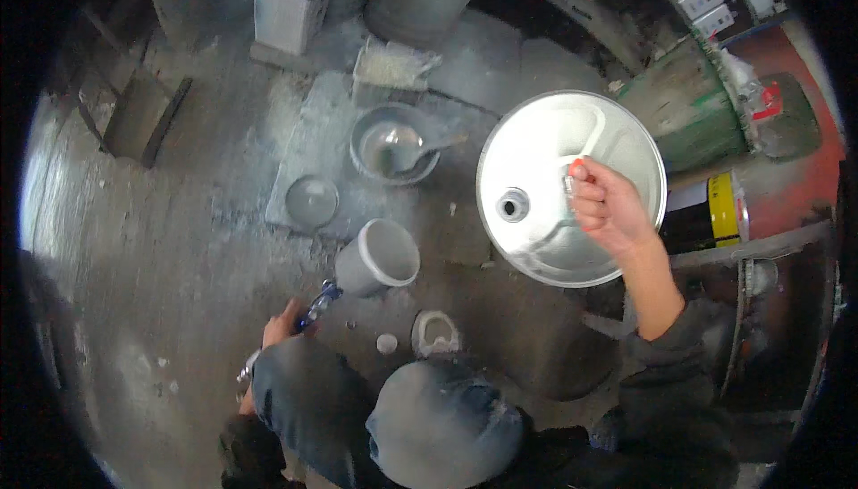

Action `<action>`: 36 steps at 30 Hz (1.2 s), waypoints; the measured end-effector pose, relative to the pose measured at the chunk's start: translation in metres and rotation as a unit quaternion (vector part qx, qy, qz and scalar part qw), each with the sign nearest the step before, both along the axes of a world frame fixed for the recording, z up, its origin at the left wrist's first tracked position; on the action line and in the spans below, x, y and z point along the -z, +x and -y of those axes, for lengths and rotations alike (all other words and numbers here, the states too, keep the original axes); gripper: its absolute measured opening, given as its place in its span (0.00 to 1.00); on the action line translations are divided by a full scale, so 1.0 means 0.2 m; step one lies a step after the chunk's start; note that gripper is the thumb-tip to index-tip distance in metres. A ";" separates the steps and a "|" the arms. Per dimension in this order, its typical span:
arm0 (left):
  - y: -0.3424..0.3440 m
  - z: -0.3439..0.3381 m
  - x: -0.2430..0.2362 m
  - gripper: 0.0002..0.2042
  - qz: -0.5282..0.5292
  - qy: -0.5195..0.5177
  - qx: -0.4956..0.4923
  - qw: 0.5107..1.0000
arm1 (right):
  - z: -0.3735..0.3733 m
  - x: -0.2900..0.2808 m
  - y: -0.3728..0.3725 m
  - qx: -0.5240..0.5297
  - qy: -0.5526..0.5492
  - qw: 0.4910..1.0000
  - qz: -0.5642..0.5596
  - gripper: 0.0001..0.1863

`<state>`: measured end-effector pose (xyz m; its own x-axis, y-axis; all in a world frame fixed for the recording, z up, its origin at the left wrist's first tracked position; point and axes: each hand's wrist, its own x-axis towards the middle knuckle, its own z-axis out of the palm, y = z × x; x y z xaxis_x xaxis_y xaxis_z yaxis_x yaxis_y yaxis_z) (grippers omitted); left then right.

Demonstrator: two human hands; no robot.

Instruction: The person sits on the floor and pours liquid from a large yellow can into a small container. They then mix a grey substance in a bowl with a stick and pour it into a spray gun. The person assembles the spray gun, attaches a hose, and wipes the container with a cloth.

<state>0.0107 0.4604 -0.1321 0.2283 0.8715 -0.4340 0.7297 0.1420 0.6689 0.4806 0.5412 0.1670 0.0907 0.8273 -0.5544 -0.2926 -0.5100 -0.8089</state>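
A white round drum top [536,140] with a spout opening [511,206] fills the right middle. My right hand [603,203] is over it, fingers curled round the raised handle at its centre, beside a small red piece [577,167]. My left hand [281,328], low at left and partly hidden behind my leg, grips a blue-and-silver tool [317,306]. Just past the tool stands a grey plastic bucket [362,270].
A basin with a scoop [375,158] and a round lid [311,198] sit on a grey slab [295,158]. Beyond are a tray [393,60], a can [281,15] and a metal trolley [134,118]. A green drum [670,105] and shelving [733,328] line the right.
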 end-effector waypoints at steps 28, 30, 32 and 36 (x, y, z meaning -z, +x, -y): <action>0.01 0.09 -0.09 0.18 -0.134 -0.121 0.026 0.983 | 0.25 0.99 -0.88 0.000 0.027 0.988 0.153 0.18; 0.01 0.09 -0.09 0.17 -0.143 -0.120 0.032 0.982 | 0.26 0.99 -0.88 0.000 0.033 0.986 0.165 0.18; 0.01 0.09 -0.09 0.17 -0.147 -0.120 0.031 0.981 | 0.26 1.00 -0.87 -0.007 0.035 0.987 0.159 0.18; 0.01 0.11 -0.06 0.17 -0.136 -0.106 0.025 0.985 | 0.24 0.99 -0.87 -0.010 0.025 0.986 0.167 0.18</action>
